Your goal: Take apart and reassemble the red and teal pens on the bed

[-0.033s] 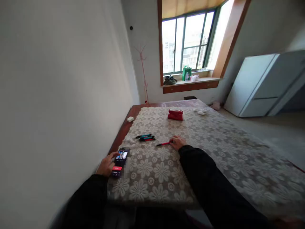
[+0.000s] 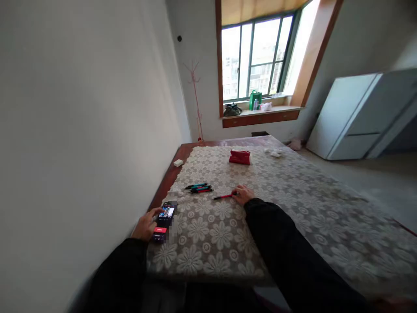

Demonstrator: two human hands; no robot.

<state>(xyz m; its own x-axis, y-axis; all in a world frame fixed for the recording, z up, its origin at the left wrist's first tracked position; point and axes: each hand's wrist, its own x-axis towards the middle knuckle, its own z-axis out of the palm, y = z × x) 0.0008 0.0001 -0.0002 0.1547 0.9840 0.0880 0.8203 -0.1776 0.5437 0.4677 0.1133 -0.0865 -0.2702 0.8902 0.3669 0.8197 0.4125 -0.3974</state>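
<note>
At the table's left edge lies a dark phone (image 2: pixel 167 220), its lit screen showing "00:00:00" and a red bar. My left hand (image 2: pixel 145 224) rests beside it, index finger stretched over the upper screen; whether the fingertip touches the glass I cannot tell. A red pen with a dark tip (image 2: pixel 223 197) lies on the tablecloth, pointing left. The fingers of my right hand (image 2: pixel 243 194) are closed around its right end, which they partly hide. Between and beyond both hands, several teal, black and red pens (image 2: pixel 199 188) lie in a loose pile.
A patterned floral tablecloth (image 2: pixel 198 228) covers the brown table (image 2: pixel 166 179). Farther back stand a red pouch (image 2: pixel 240 157), a small white block (image 2: pixel 178 163) and crumpled white pieces (image 2: pixel 275 153). A plain wall (image 2: pixel 97 130) runs close along the left. A white refrigerator (image 2: pixel 345 117) stands right.
</note>
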